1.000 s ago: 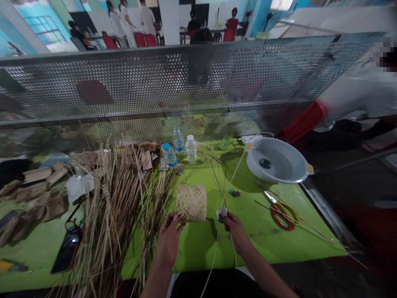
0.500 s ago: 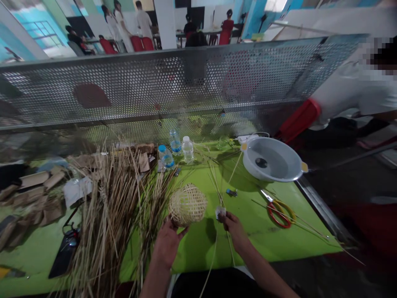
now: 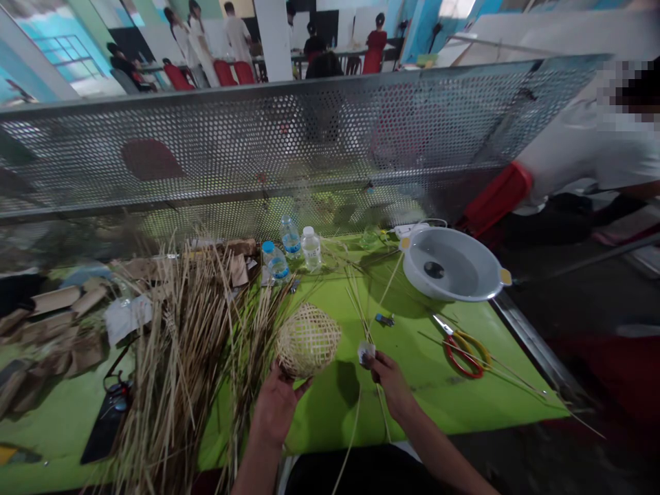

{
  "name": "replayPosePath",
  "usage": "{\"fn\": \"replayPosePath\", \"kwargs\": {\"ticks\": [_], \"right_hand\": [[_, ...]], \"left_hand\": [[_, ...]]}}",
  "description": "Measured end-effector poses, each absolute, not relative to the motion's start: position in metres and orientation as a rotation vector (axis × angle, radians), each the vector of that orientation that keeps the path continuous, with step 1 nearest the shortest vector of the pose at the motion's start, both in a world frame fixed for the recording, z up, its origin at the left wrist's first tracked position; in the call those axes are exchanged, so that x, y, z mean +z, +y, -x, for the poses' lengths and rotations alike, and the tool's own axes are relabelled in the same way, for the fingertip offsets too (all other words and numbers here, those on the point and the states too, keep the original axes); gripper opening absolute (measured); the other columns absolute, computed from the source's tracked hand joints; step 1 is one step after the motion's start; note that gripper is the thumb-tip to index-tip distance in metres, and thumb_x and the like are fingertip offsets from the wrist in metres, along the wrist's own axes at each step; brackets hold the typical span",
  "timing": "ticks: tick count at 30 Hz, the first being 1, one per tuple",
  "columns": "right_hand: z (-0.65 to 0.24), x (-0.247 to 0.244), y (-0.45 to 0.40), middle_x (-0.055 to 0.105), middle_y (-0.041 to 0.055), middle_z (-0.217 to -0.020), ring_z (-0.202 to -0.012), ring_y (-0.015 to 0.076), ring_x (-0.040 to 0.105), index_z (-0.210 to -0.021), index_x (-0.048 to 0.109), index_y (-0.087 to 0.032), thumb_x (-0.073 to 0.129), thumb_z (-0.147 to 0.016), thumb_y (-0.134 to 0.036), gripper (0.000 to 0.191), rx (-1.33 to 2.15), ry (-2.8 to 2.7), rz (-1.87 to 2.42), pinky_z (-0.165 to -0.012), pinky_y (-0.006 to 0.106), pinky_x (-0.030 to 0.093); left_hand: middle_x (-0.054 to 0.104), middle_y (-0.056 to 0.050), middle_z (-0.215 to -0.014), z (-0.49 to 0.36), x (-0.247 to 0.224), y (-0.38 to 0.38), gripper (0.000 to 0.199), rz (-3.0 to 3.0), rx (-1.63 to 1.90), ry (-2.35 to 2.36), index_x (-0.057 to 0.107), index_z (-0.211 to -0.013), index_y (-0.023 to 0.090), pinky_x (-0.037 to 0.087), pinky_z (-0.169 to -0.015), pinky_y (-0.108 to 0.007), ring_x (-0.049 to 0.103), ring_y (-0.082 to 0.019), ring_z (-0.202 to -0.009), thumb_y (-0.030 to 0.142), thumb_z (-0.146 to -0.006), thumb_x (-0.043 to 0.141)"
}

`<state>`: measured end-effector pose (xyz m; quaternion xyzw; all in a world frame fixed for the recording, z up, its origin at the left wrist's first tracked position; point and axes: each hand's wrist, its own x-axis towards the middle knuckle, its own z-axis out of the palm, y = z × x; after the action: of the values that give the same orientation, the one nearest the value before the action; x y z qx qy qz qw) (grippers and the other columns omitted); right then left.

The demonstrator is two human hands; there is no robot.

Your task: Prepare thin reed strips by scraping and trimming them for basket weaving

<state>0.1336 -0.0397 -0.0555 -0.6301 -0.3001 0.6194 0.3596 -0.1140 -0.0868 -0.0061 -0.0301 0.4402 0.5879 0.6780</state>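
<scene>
A small round woven basket (image 3: 309, 339) of pale strips is gripped at its lower edge by my left hand (image 3: 278, 399), thumb on the near side. It is tilted and held above the green table. To its right, my right hand (image 3: 389, 381) pinches a small whitish piece (image 3: 366, 353) with a dark patch; its exact kind I cannot make out. Thin loose strips (image 3: 382, 412) run past and beneath the right hand toward the table's front edge. Beyond that hand lies a small blue-and-dark object (image 3: 384, 320), perhaps a lighter.
A pale basin of water (image 3: 448, 265) stands at the back right, with scissors (image 3: 461, 350) in front. Several plastic bottles (image 3: 311, 249) stand by the perforated metal screen (image 3: 232, 151). Bundles of dry strips (image 3: 190, 344) and a dark phone (image 3: 106, 423) lie left. A person sits far right.
The basket has shifted slightly left and turned a little in my left hand. My right hand stays nearly where it was, still holding the whitish piece.
</scene>
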Motion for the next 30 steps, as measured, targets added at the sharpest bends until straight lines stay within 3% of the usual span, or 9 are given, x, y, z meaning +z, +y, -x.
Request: {"fn": "replayPosePath", "kwargs": {"ticks": [8,19,30], "right_hand": [[-0.132,-0.063,-0.039,0.044,-0.0039,-0.054,-0.052,0.0122,0.029,-0.074,0.068,-0.020,0.070,-0.070,-0.048,0.029,1.596,-0.776,1.617,-0.053,0.029,0.022],[-0.129,-0.061,-0.036,0.045,-0.0042,-0.054,-0.050,0.0113,0.029,-0.069,0.067,-0.020,0.071,-0.068,-0.047,0.027,1.583,-0.758,1.583,-0.052,0.029,0.020],[-0.129,-0.062,-0.035,0.046,-0.0036,-0.055,-0.052,0.0129,0.033,-0.069,0.066,-0.021,0.070,-0.068,-0.051,0.030,1.586,-0.755,1.631,-0.054,0.029,0.025]], "left_hand": [[0.066,-0.001,-0.127,0.118,-0.010,-0.086,0.029,0.144,1.329,0.940,0.064,-0.115,0.033,0.048,-0.099,-0.051,0.056,-0.025,-0.123,0.029,-0.095,0.043],[0.073,0.003,-0.114,0.120,-0.007,-0.082,0.039,0.187,1.312,0.871,0.067,-0.110,0.036,0.041,-0.108,-0.047,0.064,-0.017,-0.112,0.024,-0.100,0.031],[0.075,0.001,-0.109,0.116,-0.001,-0.075,0.032,0.270,1.339,0.964,0.062,-0.121,0.034,0.043,-0.107,-0.048,0.066,-0.018,-0.109,0.031,-0.098,0.039]]}}
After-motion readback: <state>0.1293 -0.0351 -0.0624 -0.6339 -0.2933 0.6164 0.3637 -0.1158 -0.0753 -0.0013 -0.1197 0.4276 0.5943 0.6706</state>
